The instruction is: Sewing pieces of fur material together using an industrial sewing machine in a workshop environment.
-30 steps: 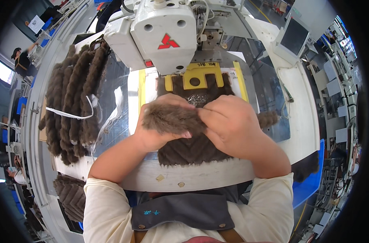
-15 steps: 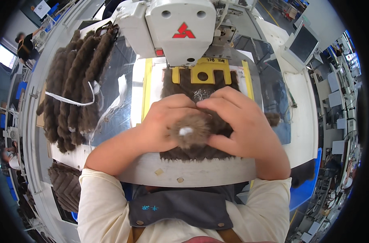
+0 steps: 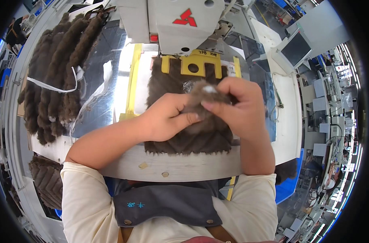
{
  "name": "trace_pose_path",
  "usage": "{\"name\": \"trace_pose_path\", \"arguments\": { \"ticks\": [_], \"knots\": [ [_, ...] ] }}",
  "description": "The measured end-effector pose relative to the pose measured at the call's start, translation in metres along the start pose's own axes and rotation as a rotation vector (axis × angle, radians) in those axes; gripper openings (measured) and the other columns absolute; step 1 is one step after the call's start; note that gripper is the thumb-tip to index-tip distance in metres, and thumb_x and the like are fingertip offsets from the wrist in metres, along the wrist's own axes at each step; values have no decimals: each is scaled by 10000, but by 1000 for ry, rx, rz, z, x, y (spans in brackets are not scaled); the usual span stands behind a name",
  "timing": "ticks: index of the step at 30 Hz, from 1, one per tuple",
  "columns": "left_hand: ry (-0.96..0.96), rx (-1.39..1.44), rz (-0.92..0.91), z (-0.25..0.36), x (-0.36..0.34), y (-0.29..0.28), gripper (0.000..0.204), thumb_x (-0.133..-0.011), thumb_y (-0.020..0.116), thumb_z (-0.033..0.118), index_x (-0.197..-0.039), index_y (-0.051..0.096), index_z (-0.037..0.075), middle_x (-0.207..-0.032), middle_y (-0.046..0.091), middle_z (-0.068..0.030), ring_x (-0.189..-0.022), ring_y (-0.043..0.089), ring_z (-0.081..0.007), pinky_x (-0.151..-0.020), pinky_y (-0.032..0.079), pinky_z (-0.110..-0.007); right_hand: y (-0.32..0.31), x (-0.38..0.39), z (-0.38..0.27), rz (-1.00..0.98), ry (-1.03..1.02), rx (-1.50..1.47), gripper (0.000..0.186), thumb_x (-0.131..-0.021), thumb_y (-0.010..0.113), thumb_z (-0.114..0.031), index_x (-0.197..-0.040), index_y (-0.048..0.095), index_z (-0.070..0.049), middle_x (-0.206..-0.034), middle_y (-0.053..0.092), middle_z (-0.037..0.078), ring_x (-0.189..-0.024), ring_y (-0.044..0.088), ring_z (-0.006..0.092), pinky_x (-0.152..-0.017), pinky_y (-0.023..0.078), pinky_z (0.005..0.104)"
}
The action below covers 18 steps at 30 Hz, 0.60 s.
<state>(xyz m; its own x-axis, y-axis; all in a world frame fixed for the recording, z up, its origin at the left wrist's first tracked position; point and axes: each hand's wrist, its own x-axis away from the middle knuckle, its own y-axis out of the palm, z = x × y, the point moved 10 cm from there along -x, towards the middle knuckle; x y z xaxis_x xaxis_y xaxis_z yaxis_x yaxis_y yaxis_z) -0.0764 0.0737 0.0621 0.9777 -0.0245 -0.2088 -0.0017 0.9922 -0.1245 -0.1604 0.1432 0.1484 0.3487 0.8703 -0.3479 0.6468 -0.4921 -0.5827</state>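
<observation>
A brown fur strip (image 3: 201, 96) with a white spot at its end is held above the work surface between my two hands. My left hand (image 3: 170, 117) closes round its lower left part, thumb on top. The right hand (image 3: 245, 103) pinches the other end between thumb and fingers. Beneath them lies a flat brown fur panel (image 3: 188, 141) with a ragged near edge. A yellow clamp plate (image 3: 180, 69) with a round hole presses on the panel's far side, under the white sewing machine head (image 3: 172, 38). My hands hide part of the panel's middle.
At left lies a bundle of brown fur strips (image 3: 69, 52) tied with a white band (image 3: 51, 92). Another folded fur piece (image 3: 46, 180) sits lower left. A monitor (image 3: 296, 48) stands at right, above a blue bin (image 3: 292, 186) with dark fur.
The fur strip has moved up and to the right, its white end now near my right hand. My right hand has closed on it. The whole view has shifted slightly.
</observation>
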Motion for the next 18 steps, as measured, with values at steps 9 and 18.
{"name": "trace_pose_path", "arguments": {
  "ticks": [9, 18],
  "knots": [
    [-474, 463, 328, -63, 0, -22, 250, -1074, 576, 196, -1205, 567, -17, -949, 668, -47, -786, 633, -150, -745, 533, -297, 31, -39, 95, -153, 382, -34, 267, -853, 804, -181, -744, 627, -12, -671, 549, -57, -654, 446, 44, -582, 358, 257],
    [-426, -446, 341, -51, -2, -73, 365, -972, 539, 11, -1336, 559, 29, -1143, 659, -203, -1027, 664, -365, -896, 530, -411, 80, -86, 146, -81, 180, -110, 267, -809, 796, -170, -928, 721, 57, -817, 729, 181, -746, 717, 267, -709, 538, 378]
  ]
}}
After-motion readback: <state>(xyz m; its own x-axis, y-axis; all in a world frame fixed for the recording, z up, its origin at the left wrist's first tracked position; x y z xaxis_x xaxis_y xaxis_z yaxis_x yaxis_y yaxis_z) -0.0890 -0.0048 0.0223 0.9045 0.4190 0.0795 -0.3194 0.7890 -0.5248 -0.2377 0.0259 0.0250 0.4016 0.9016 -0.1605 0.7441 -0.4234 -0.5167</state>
